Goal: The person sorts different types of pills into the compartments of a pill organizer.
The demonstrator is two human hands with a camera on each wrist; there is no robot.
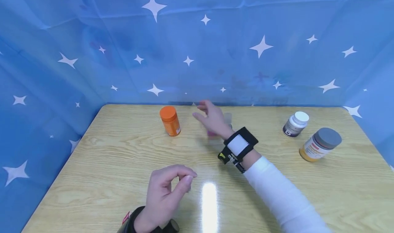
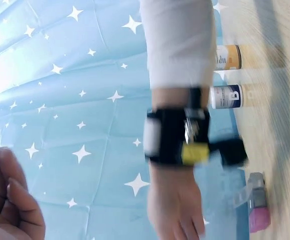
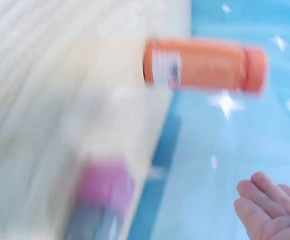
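Observation:
My right hand (image 1: 214, 120) reaches over the far middle of the table, its fingers spread and holding nothing. To its left an orange bottle (image 1: 170, 121) with an orange lid stands upright, apart from the fingers. Partly hidden behind the right hand and wrist is a small pink and grey thing (image 2: 258, 212) with a clear part; its kind is unclear. In the right wrist view this pink end (image 3: 106, 185) is blurred. Near the front, my left hand (image 1: 166, 193) hovers with loosely bent fingers, thumb and forefinger close together, nothing between them.
At the right of the wooden table (image 1: 101, 178) stand a white-capped bottle (image 1: 296, 124) and a larger grey-lidded jar (image 1: 320, 144). A blue curtain (image 1: 184, 38) with white stars hangs along the back and sides.

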